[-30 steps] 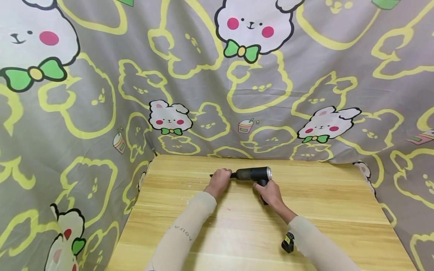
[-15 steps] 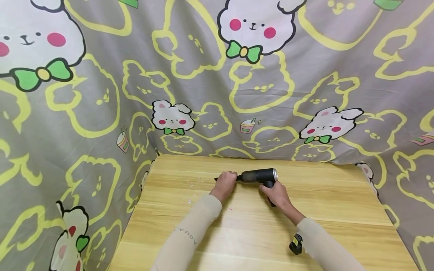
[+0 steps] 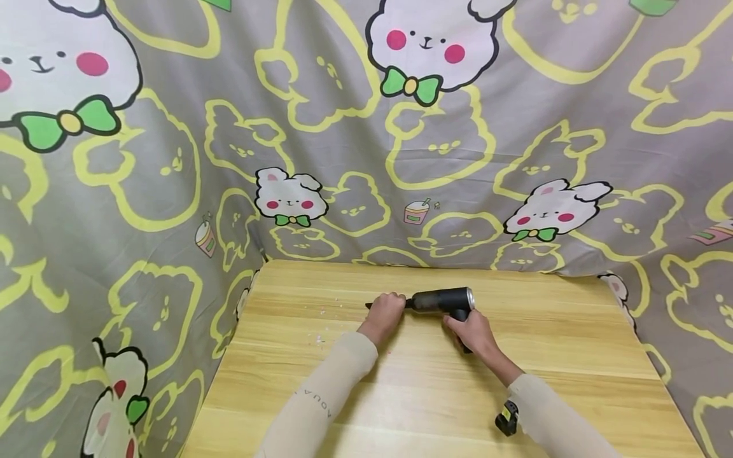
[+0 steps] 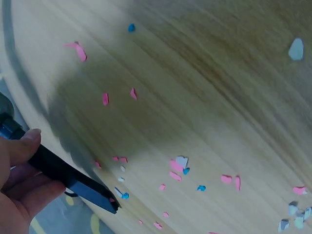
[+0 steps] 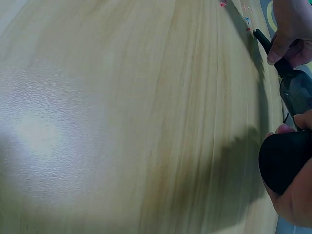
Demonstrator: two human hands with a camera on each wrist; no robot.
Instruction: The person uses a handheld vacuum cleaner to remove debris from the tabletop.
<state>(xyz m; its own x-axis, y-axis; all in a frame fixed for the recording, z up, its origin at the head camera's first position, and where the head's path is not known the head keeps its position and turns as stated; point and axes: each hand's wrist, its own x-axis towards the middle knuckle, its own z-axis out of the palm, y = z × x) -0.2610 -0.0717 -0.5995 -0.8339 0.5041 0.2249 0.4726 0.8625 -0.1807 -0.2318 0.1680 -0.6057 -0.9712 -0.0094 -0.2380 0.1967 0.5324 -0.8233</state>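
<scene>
A black handheld vacuum cleaner [image 3: 443,299] with a see-through dust cup and silver rear end lies across both hands, its narrow nozzle pointing left. My left hand [image 3: 386,316] pinches that nozzle between thumb and fingers. Around the pistol-style handle, my right hand [image 3: 475,334] grips from the right side. In the left wrist view the flat nozzle [image 4: 80,185] has its tip close over the wooden table, with a pink scrap right at the opening. Small pink, blue and whitish scraps [image 4: 176,176] are scattered just beyond the tip.
The wood-grain table [image 3: 561,356] fills the space before me. A grey curtain [image 3: 343,146] with rabbit prints hangs along its back and sides. A whitish bit [image 4: 296,49] lies apart from the other scraps. A small black device [image 3: 506,418] is at my right sleeve.
Both hands have shifted the vacuum cleaner slightly to the right and a little nearer to me, nozzle tip included. The grips stay the same.
</scene>
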